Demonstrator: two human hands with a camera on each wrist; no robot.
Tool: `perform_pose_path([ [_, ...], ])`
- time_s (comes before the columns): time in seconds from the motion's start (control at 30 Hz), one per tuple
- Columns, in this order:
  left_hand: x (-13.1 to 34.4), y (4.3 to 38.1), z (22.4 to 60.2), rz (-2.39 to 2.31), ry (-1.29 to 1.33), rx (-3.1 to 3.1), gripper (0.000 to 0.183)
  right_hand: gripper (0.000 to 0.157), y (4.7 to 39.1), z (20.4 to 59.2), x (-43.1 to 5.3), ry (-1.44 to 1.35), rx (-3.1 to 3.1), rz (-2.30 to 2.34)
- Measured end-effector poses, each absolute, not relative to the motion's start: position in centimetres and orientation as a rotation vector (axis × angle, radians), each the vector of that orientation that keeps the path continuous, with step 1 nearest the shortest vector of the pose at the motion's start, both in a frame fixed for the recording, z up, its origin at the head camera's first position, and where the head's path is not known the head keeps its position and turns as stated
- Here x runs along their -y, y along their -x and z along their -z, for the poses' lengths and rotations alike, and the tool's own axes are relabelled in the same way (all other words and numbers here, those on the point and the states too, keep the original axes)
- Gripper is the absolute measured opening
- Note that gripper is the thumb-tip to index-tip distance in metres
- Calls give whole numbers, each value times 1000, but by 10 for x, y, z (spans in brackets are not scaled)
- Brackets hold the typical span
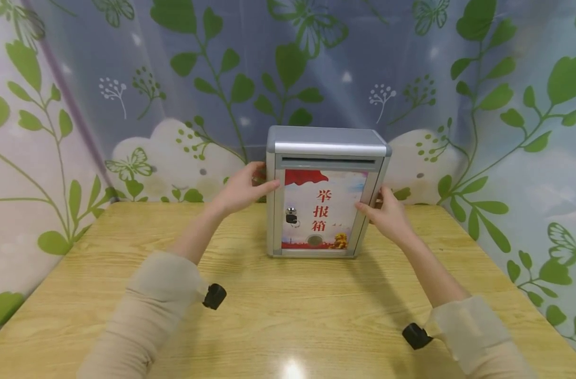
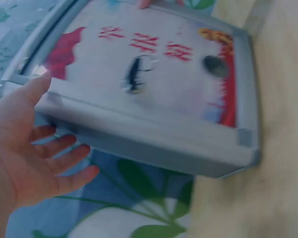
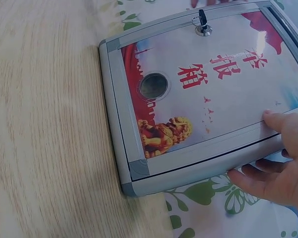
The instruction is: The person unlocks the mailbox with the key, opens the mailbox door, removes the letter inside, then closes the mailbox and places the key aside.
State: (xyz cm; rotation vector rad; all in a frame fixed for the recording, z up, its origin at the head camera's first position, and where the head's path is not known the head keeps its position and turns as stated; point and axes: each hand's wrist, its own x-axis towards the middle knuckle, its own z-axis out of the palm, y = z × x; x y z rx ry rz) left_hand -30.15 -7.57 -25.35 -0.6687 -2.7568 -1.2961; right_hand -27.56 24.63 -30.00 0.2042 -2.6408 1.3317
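Note:
A grey metal report box [image 1: 323,210] with a slot near its top and a printed front panel stands upright on the wooden table. At its upper left edge is my left hand [image 1: 242,189], thumb tip on the front frame. In the left wrist view the fingers [image 2: 64,148] of that hand are spread and fairly straight beside the side wall. My right hand [image 1: 389,216] grips the opposite side, its thumb on the front panel and its fingers round the side. A small lock with a black key [image 3: 203,21] sits in the panel, near a round window [image 3: 153,86].
The wooden table [image 1: 250,316] reaches back to a curtain [image 1: 344,79] printed with leaves and butterflies, which hangs behind the box and along both sides. A black wrist camera [image 1: 214,296] sits at the left sleeve, another black camera [image 1: 416,336] at the right.

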Motion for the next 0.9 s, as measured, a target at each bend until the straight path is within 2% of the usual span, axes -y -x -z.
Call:
perform_pose_path([
  [0.13,83,299,229,1289,727,2719,63,60,276,299,-247,-208,2646,-1326],
  [0.43,84,294,190,1095,683,2705,51,62,274,299,-249,-214,2654,-1335],
  [0.7,77,292,172,980,753,2679,50,61,274,300,-250,-222,2643,-1343],
  [0.9,70,292,161,818,916,2683,43,62,274,301,-251,-227,2643,-1333],
])
